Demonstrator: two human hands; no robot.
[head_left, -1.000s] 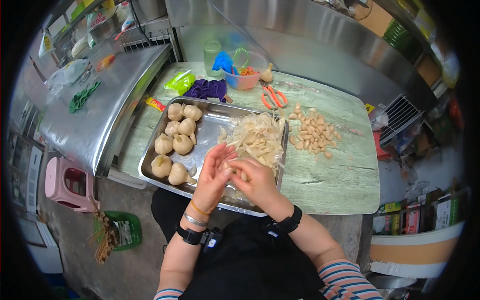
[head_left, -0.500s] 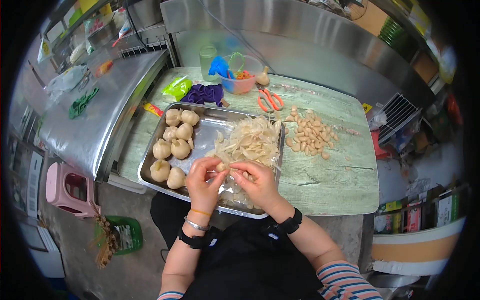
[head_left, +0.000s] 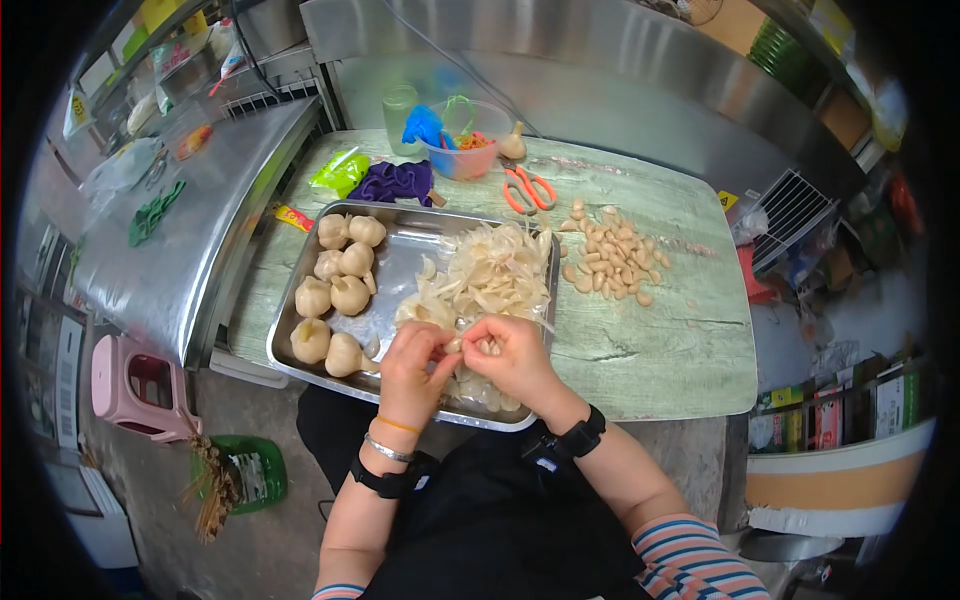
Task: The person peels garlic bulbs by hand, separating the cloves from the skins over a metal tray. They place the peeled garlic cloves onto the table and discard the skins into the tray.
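Observation:
My left hand [head_left: 412, 362] and my right hand [head_left: 515, 362] meet over the near side of a metal tray [head_left: 285, 325]. Thumb and fingers of both are pinched on a small garlic clove [head_left: 454, 345]. More pale cloves [head_left: 489, 346] are tucked in the curled fingers of my right hand. Just beyond the hands, a heap of papery garlic skins [head_left: 495, 270] covers the tray's right part. Whole garlic bulbs [head_left: 350, 294] sit along its left side. To the right of the tray, a pile of peeled cloves [head_left: 612, 255] lies on the green table [head_left: 660, 350].
Behind the tray are orange-handled scissors [head_left: 528, 190], a clear plastic tub [head_left: 470, 160], a purple cloth [head_left: 395, 183] and a bright green packet [head_left: 341, 173]. A steel counter [head_left: 200, 230] stands to the left, with a pink stool [head_left: 135, 390] below it.
The fingers of my right hand have curled in more, and the cloves held in them now show. The whole scene has shifted slightly left and up in view.

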